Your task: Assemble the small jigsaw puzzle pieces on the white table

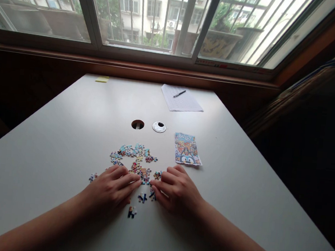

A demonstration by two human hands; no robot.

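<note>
Left hand (115, 186), right hand (175, 189): are meeting over puzzle pieces (145, 176); grip unclear.
Pieces: seemingly being joined, left of the picture sheet (187, 148); probably needing edges aligned next.

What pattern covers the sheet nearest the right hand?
The sheet has a multicoloured cartoon print (head view).

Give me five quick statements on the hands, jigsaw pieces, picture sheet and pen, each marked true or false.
1. The pen lies on the white paper. True.
2. The left hand and the right hand are both at the jigsaw pieces. True.
3. The left hand holds the pen. False: the pen lies apart from both hands.
4. The picture sheet lies beyond the right hand. True.
5. The jigsaw pieces form one neat stack. False: they lie spread over the table.
</note>
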